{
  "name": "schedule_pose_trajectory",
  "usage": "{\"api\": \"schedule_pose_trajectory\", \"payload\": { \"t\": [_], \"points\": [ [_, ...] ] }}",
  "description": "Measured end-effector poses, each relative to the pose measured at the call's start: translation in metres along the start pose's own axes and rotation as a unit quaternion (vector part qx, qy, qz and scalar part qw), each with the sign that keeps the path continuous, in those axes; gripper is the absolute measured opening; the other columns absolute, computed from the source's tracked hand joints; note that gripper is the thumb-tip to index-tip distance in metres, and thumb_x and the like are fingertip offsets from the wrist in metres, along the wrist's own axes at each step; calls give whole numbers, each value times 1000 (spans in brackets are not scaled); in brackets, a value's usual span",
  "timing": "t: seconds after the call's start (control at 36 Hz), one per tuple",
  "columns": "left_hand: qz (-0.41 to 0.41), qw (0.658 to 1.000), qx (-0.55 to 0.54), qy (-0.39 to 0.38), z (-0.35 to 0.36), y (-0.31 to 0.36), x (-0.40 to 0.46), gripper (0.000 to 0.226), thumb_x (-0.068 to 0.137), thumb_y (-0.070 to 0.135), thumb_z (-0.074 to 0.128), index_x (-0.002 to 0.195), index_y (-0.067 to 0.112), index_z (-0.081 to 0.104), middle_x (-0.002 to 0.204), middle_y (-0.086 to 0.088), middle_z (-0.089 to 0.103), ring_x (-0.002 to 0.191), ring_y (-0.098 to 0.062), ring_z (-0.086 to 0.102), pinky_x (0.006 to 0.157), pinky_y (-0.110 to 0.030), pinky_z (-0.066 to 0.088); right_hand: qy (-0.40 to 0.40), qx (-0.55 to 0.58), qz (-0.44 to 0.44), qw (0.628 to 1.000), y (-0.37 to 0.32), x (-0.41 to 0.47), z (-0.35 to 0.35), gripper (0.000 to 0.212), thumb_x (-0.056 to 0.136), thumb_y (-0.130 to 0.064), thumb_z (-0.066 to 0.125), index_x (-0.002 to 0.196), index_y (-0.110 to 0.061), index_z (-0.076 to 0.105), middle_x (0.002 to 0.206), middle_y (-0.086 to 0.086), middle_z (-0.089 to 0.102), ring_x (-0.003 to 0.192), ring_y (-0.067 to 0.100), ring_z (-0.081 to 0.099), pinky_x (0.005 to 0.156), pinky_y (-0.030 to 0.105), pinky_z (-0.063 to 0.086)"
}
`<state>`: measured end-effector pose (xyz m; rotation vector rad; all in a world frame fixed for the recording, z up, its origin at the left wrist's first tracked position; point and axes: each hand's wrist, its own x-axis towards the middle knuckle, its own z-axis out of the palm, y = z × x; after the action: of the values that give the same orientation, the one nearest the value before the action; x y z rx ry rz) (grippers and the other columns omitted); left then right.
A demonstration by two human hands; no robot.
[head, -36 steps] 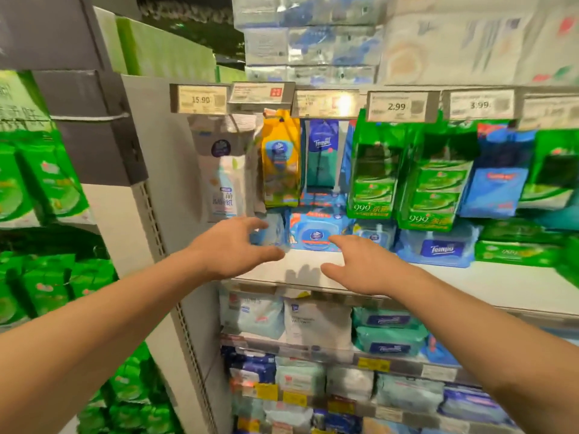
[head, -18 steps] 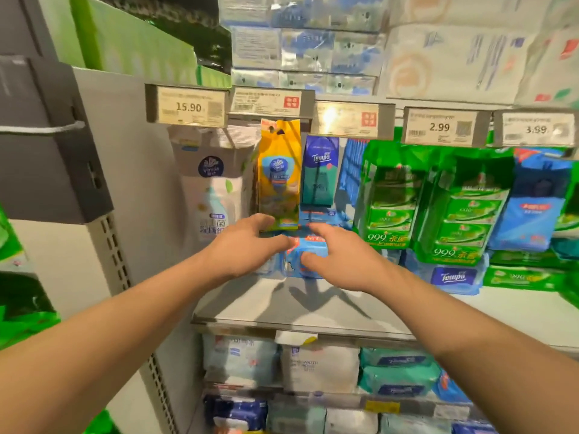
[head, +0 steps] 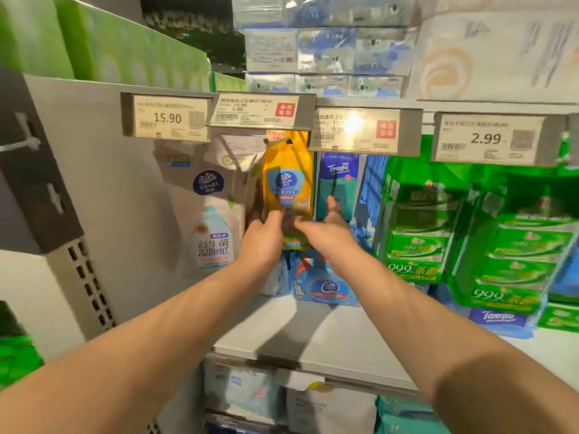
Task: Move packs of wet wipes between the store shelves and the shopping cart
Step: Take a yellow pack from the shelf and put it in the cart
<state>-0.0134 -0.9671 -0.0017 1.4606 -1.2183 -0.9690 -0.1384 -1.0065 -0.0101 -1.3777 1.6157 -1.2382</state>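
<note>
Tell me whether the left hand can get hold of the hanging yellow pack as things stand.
Probably yes: the left hand is already at the yellow pack, fingers on its lower left edge. Only the right hand crowds that same bottom end.

Yellow pack of wet wipes (head: 288,189), tall and narrow, blue shield badge on its front, hanging upright from a peg under the price rail, lower part hidden behind fingers. Just left, white Vinda pack (head: 213,214), also hanging. Just right, teal Tempo pack (head: 340,180). Below, blue pack with round lid (head: 326,285), standing tilted on the shelf (head: 313,336).
</note>
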Motion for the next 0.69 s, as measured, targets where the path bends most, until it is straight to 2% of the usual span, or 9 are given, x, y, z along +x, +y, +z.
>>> {"api": "schedule_pose_trajectory", "payload": {
  "t": [0.06,0.14,0.19,0.31,0.42,0.5,0.58,0.64,0.69],
  "points": [
    [-2,1000,-14,-4,3,0,5,78,84,60,37,137,6,55,133,-16,58,115,-33,55,101,-40,44,-25,19,6,999,2,7,5,109,66,-43,76,158,-28,17,152,1,48,135,23,50,112,41,44],
    [-3,1000,-23,-10,5,-4,18,58,103,49,37,138,7,54,130,-11,59,103,-26,54,82,-31,40,-39,28,0,999,6,13,14,81,76,-34,80,142,-20,34,127,-11,62,116,15,58,105,33,47],
    [-3,1000,-23,-14,5,-6,22,54,105,51,37,136,12,55,124,-4,60,97,-21,54,71,-26,39,-35,26,-5,999,5,15,18,103,58,-50,83,146,-27,35,126,-7,65,118,20,61,104,38,50],
    [-6,997,-68,-33,3,-8,24,60,95,64,44,135,23,60,127,-2,69,110,-18,65,95,-32,49,-29,33,-7,999,10,29,25,131,39,-61,85,153,-31,28,136,-4,63,123,21,61,104,42,52],
    [4,997,-59,-39,-1,-10,24,67,87,68,42,135,26,62,129,1,68,119,-21,61,112,-40,42,-13,-2,-8,1000,16,34,28,83,46,-54,82,124,-42,55,125,0,62,110,20,64,95,39,58],
    [-3,997,-62,-43,-3,-17,28,76,74,77,44,129,29,63,127,1,69,117,-21,62,112,-44,43,7,-9,-13,1000,15,33,28,81,55,-51,85,127,-36,52,124,2,50,113,20,55,98,38,55],
    [-1,997,-65,-52,-4,-17,28,68,77,71,43,126,29,64,124,0,70,116,-20,64,111,-43,44,-1,30,-9,999,12,32,26,97,45,-52,89,128,-30,44,122,2,59,113,21,62,96,42,57],
    [0,996,-64,-59,-6,-14,25,54,87,63,44,125,29,62,124,0,69,116,-19,63,109,-41,45,-37,56,-4,998,12,27,26,91,58,-38,92,127,-26,34,115,3,64,106,20,65,95,42,58],
    [4,996,-64,-61,-5,-18,29,66,80,70,44,128,28,62,123,-1,70,114,-20,65,108,-44,47,-53,77,-10,996,11,23,25,84,72,-26,88,127,-26,26,114,4,64,105,19,65,95,42,57]
  ]
}}
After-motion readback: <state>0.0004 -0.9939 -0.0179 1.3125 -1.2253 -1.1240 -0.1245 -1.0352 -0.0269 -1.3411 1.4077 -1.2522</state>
